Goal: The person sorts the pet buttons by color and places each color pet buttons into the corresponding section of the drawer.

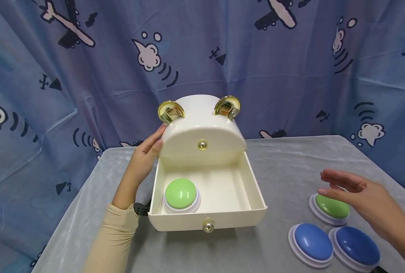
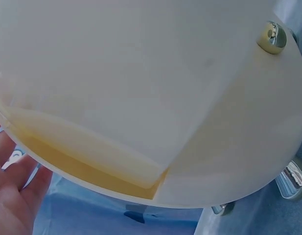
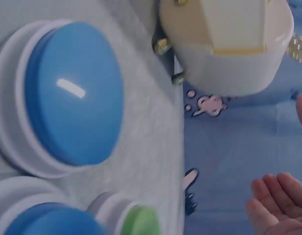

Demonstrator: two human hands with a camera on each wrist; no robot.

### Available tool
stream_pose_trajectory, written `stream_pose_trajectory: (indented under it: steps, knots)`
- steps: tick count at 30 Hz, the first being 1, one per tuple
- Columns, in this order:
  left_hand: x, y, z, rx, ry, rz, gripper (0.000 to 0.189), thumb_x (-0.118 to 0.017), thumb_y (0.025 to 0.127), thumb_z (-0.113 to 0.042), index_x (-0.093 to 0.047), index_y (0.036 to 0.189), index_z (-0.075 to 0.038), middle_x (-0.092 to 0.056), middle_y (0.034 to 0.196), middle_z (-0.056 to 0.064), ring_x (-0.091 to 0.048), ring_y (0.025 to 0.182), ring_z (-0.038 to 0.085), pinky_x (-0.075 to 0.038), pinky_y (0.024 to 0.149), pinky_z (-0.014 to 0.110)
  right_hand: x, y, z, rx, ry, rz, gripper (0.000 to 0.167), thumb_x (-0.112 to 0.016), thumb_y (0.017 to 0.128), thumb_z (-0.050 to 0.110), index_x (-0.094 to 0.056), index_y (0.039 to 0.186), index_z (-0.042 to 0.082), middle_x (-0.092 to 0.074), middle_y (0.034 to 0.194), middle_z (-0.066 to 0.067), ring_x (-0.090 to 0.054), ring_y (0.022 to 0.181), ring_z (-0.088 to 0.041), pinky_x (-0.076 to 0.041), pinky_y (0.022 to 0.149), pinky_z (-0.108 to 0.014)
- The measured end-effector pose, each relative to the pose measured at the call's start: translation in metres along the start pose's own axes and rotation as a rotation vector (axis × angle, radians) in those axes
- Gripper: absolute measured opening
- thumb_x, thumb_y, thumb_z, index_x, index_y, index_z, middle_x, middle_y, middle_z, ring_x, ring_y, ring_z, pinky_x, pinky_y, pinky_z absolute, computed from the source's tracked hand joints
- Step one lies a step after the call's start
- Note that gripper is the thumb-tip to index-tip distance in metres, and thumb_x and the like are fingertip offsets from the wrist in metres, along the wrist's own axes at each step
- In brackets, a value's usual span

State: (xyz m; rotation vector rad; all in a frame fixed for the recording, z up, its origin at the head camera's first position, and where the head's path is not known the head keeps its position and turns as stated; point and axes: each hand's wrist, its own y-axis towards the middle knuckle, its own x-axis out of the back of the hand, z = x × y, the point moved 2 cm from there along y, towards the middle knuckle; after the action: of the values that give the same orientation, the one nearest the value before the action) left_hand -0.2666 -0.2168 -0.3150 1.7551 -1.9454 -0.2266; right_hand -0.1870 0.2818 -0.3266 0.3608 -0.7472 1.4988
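Centrally on the grey-clothed table [image 1: 277,163], between its left and right edges, stands the white cabinet [image 1: 202,129]. Its drawer [image 1: 222,185] is pulled out toward you. Your left hand [image 1: 146,153] lies against the cabinet's left side, fingers extended, thumb apart, clasping nothing; pressure: cannot tell. Best use: a light brace, so a knock on the drawer shifts nothing.

Your right hand [image 1: 366,195] hangs toward the table's right edge, fingers extended, thumb spread from them, nothing pinched. Nearest to it on the table is the loose green button [image 1: 333,207]; the dark blue button [image 1: 358,244] and the light blue button [image 1: 313,241] sit close by, nearer to you.

Probable step: picking up the loose green button. Reach past its glossy dome, which may slip or click down; pinch the white base on opposite sides, lift straight. Mind the blue pair.

A second green button [image 1: 180,193] occupies the drawer's near left corner. If you load another, favour the right wall and pass well above the gold knob [image 1: 208,226].
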Motion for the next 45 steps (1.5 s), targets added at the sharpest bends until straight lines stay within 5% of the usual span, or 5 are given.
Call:
stream_pose_trajectory:
  steps: [3,10,13,17,45]
  knots:
    - [0.000,0.000,0.000,-0.003,-0.005,0.006,0.045,-0.047,0.106,-0.020,-0.045,0.150,-0.009,-0.038,0.160,-0.001,-0.030,0.150,0.011,-0.028,0.121,0.020,0.002,0.005,-0.014,-0.039,0.051,-0.004,0.098,-0.061,0.093,0.057,-0.014,0.159,0.001,-0.021,0.160,-0.032,-0.026,0.139,-0.052,-0.021,0.110,-0.076]
    - [-0.001,0.000,-0.001,-0.010,-0.002,0.000,0.045,-0.047,0.106,-0.017,-0.045,0.150,-0.007,-0.038,0.160,0.002,-0.030,0.151,0.014,-0.028,0.120,0.017,0.008,0.016,-0.048,-0.133,0.094,-0.109,0.100,-0.063,0.090,0.060,-0.020,0.157,0.000,-0.053,0.144,-0.016,-0.039,0.134,-0.041,-0.024,0.111,-0.073]
    - [-0.001,0.000,-0.002,-0.008,0.002,-0.006,0.044,-0.047,0.106,-0.016,-0.045,0.149,-0.006,-0.038,0.160,0.004,-0.030,0.151,0.016,-0.027,0.121,0.019,0.011,0.020,-0.057,-0.185,0.083,-0.127,0.100,-0.059,0.092,0.061,-0.016,0.158,-0.001,-0.021,0.159,-0.032,-0.020,0.143,-0.055,-0.022,0.111,-0.075]
    - [0.000,-0.001,-0.002,0.001,-0.002,-0.012,0.044,-0.047,0.106,-0.016,-0.045,0.149,-0.006,-0.038,0.160,0.004,-0.030,0.151,0.016,-0.027,0.122,0.022,0.015,0.026,-0.068,-0.227,0.058,-0.100,0.103,-0.057,0.093,0.062,-0.009,0.158,-0.001,-0.013,0.160,-0.033,-0.012,0.145,-0.058,-0.016,0.112,-0.076]
    - [-0.002,-0.001,-0.001,-0.013,-0.016,-0.008,0.044,-0.046,0.106,-0.013,-0.045,0.149,-0.004,-0.038,0.160,0.006,-0.030,0.151,0.017,-0.029,0.116,0.009,-0.003,0.042,-0.108,-0.217,-0.054,0.069,0.115,-0.066,0.087,0.063,-0.005,0.157,-0.005,-0.005,0.158,-0.036,-0.012,0.143,-0.060,-0.024,0.112,-0.071]
